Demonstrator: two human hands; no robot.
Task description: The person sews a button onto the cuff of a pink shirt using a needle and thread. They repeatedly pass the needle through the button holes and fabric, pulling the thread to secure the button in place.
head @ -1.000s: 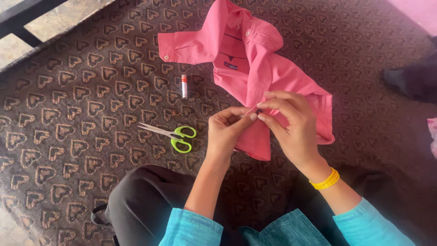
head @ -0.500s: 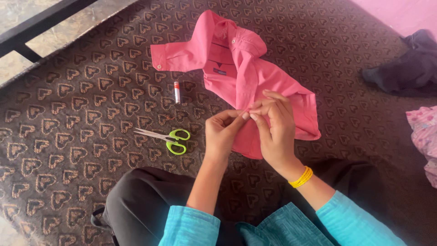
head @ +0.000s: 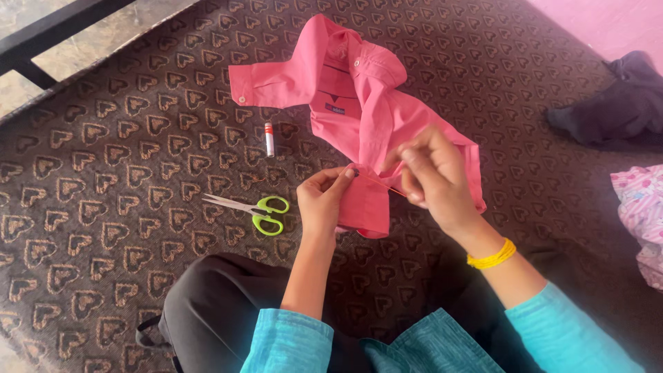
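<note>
A pink shirt [head: 349, 103] lies spread on a brown mat with a heart pattern [head: 103, 186]. My left hand [head: 324, 200] pinches the shirt's lower edge between thumb and fingers. My right hand [head: 431, 176] is just to its right, fingers closed on a thin thread [head: 383, 185] stretched between the two hands. A yellow bangle [head: 492, 255] circles my right wrist. Whether a needle is in my fingers is too small to tell.
Green-handled scissors [head: 252, 209] lie on the mat left of my left hand. A small spool of red thread [head: 269, 139] lies beside the shirt's sleeve. A dark garment [head: 615, 107] and a pink patterned cloth [head: 639, 207] sit at the right. My black-trousered knee [head: 221, 311] is below.
My hands have drawn slightly apart, the right one pulling right, so a length of thread now shows between them. The view has shifted a little.
</note>
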